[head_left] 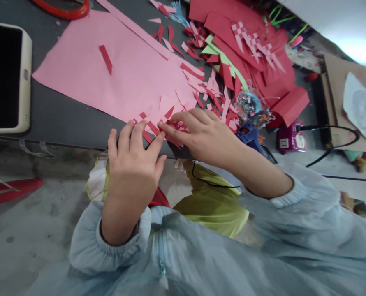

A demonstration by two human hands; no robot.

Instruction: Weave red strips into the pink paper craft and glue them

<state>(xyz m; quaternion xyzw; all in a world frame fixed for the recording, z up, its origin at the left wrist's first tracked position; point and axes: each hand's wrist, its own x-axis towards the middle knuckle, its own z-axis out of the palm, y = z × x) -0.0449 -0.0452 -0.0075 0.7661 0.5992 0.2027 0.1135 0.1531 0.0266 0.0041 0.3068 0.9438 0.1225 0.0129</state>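
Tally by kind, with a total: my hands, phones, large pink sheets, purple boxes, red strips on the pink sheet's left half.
Hands: 2 (left hand, right hand)
Phone: 1
Large pink sheet: 1
Purple box: 1
Red strip: 1
Total: 6

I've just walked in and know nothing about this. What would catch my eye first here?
Most likely the big pink sheet on the dark table, with one red strip lying across it. At the table's near edge, the left hand and right hand come together over small red and pink strips. Beyond the right hand, red and pink scraps lie strewn.
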